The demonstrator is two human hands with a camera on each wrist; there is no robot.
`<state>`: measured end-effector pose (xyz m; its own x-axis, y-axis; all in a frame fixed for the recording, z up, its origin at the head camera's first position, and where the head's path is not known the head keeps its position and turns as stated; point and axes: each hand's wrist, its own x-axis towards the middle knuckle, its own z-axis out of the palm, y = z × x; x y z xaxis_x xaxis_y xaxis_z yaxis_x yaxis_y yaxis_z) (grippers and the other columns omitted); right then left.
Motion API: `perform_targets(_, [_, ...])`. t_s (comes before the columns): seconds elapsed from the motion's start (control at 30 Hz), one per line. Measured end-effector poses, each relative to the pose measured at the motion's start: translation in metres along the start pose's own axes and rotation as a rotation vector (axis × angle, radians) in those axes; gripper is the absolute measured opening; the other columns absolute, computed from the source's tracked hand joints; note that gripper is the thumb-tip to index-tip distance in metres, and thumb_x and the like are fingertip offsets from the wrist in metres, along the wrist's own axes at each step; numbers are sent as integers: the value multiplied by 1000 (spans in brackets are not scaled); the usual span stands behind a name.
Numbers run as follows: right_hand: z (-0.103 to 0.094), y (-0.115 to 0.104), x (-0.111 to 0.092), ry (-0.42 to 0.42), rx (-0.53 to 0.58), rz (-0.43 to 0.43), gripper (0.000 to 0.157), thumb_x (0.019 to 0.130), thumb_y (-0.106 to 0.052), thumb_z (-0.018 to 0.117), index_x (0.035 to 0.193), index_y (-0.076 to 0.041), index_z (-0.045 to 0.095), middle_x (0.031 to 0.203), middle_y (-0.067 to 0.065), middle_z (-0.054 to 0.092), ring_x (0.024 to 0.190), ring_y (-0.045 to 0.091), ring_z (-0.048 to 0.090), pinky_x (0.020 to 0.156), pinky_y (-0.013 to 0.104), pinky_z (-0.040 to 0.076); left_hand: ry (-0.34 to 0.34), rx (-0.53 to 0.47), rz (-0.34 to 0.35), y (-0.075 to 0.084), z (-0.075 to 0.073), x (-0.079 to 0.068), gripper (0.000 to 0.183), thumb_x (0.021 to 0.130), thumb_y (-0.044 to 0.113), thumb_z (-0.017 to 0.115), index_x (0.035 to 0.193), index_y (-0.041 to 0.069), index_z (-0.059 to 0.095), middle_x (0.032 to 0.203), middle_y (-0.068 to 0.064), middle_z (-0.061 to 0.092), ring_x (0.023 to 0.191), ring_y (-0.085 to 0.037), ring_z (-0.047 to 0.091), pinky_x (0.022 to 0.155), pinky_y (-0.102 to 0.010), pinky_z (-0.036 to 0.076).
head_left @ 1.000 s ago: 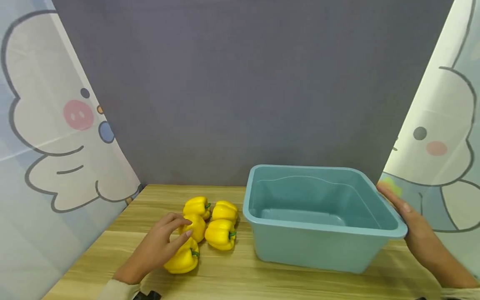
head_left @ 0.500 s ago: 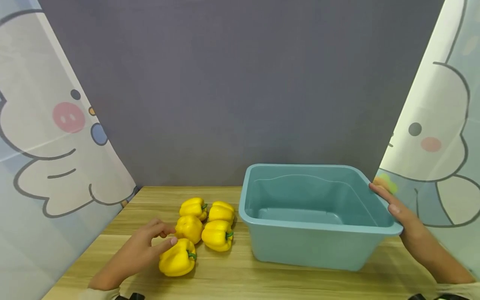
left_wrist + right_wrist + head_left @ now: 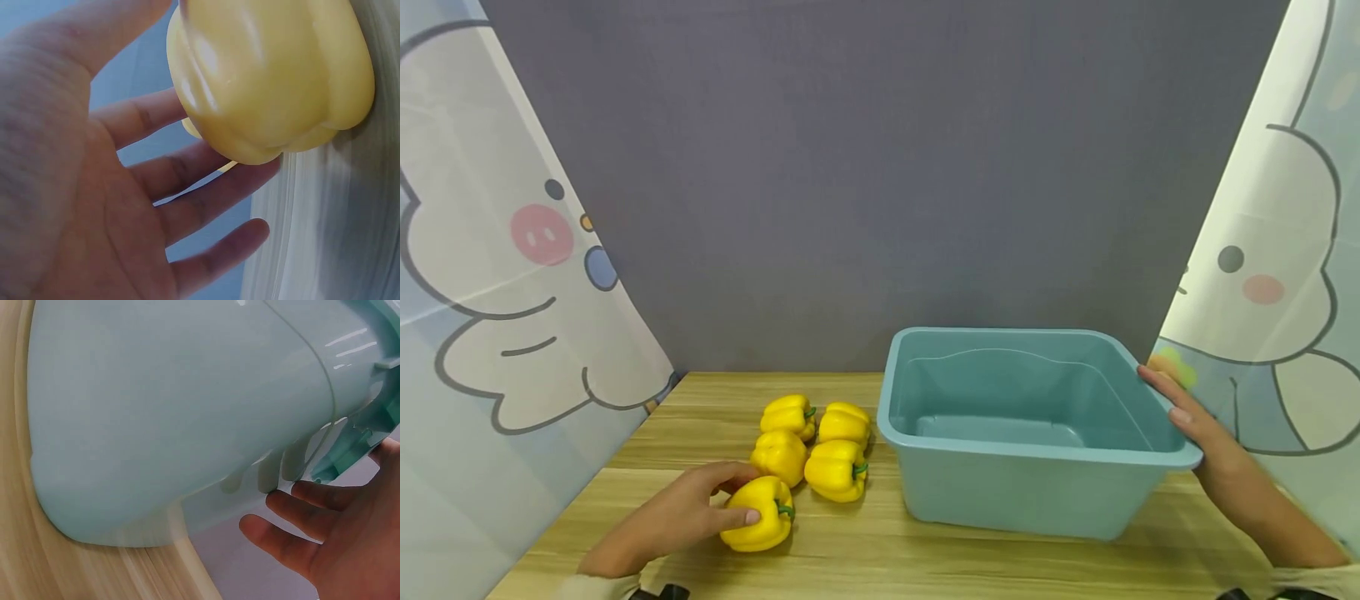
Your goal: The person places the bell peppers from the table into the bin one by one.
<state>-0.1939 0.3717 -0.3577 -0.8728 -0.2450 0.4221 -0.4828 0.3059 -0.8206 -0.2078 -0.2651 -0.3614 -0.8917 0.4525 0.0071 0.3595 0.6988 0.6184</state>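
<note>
My left hand holds the nearest yellow bell pepper, thumb across its near side and fingers behind. In the left wrist view the bell pepper fills the upper middle, and the little finger stays off it. Several other yellow bell peppers, such as the one beside the hand, lie grouped just beyond. At the right, my right hand holds the side rim of a blue-green plastic tub, thumb over the rim. Its fingers reach to the tub's outer wall in the right wrist view.
Everything stands on a wood-grain table. A grey backdrop rises behind, with cartoon-printed curtains at both sides. The tub's inside shows bare walls and floor. A strip of table separates tub and peppers.
My left hand has drawn back from the middle pepper and come down onto the nearest one, taking hold of it. The right hand stays on the tub's rim. The view shifted slightly.
</note>
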Motion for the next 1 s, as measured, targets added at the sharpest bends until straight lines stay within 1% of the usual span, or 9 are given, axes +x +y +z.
perform_targets(0.13, [3,0,0,14,38,-22,54,109,-14,13,162,-16,16,166,-9,-4,141,5,17,84,17,33,-31,-25,-4,0,0,2,54,88,39,78,131,10,63,124,-2,64,107,-27,59,91,-59,45])
perform_targets(0.27, [4,-1,1,29,23,-27,53,109,-15,13,162,-15,18,166,-7,-1,135,6,26,83,15,36,-59,-40,-3,-2,0,2,62,86,38,79,136,8,59,130,-6,61,111,-29,58,92,-59,45])
perform_targets(0.43, [6,-1,2,31,69,-33,53,109,-14,14,161,-13,18,166,-7,-3,136,8,26,84,15,37,-92,-17,-15,-5,2,2,68,86,42,78,141,9,55,126,-1,61,107,-20,57,87,-39,49])
perform_targets(0.5, [7,-2,2,33,83,-34,53,109,-14,14,161,-13,19,166,-6,-3,135,9,27,84,15,38,-106,-26,-16,-6,3,2,69,86,42,79,142,9,54,124,0,61,104,-18,57,83,-34,49])
perform_targets(0.57, [8,-2,2,39,91,-41,53,109,-14,14,161,-12,20,166,-6,-2,133,10,28,84,15,38,-126,-68,-25,-6,3,2,71,85,38,81,143,7,52,125,-3,61,104,-21,57,82,-33,50])
perform_targets(0.67, [9,-3,3,39,114,-59,52,109,-13,14,161,-10,19,166,-6,0,131,8,30,85,15,39,-140,-100,-29,-6,4,2,76,83,36,83,144,5,50,128,-6,60,104,-22,58,81,-33,50])
perform_targets(0.83, [10,-3,5,43,154,-72,52,109,-12,14,160,-9,19,162,-4,13,128,6,38,85,18,42,-153,-126,-32,-7,5,2,81,82,34,85,146,4,46,130,-7,58,105,-22,58,82,-31,50])
perform_targets(0.9, [10,-3,5,45,159,-66,52,109,-13,15,161,-10,20,162,-4,14,125,5,41,84,19,44,-162,-139,-30,-7,6,2,81,82,33,85,146,4,45,130,-8,58,106,-22,58,83,-32,50])
perform_targets(1.0, [9,-1,4,38,161,-46,52,109,-13,16,161,-12,19,163,-6,7,125,4,40,84,19,44,-164,-139,-33,-6,8,3,81,81,33,85,145,5,45,129,-7,58,106,-21,58,84,-32,49])
